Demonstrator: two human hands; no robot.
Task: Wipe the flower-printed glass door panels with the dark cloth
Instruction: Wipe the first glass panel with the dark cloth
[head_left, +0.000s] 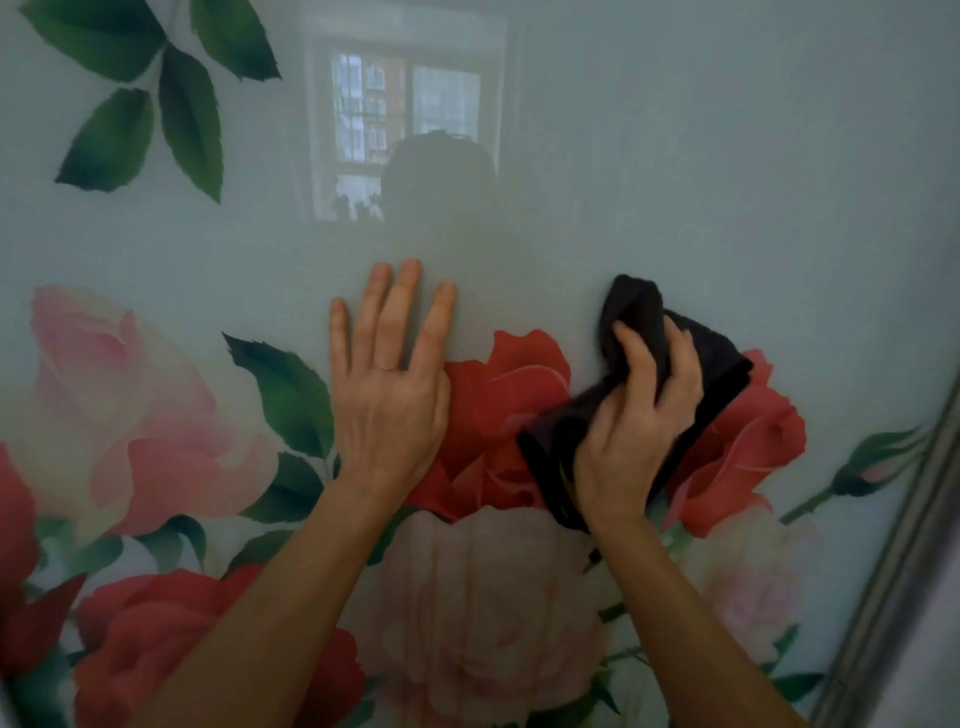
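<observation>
**Figure. Wiping under way at mid-height on one flower-printed panel.**

Nearest me, my left hand (387, 384) lies flat on the glass, fingers straight and spread, holding nothing; I judge that it steadies me. Just beside it, my right hand (634, 431) has its fingers curled round the crumpled black cloth (719, 382) and presses it onto the printed red rose (509, 384), near the grey metal frame strip (904, 545). Behind both hands stands the glossy pale-green glass door panel (727, 182), printed with roses and leaves and reflecting a bright window (405, 119). No streak, smear or damp band shows, so I cannot tell which areas are already wiped. I judge the work part-done at most, since only this one panel is in view.
</observation>
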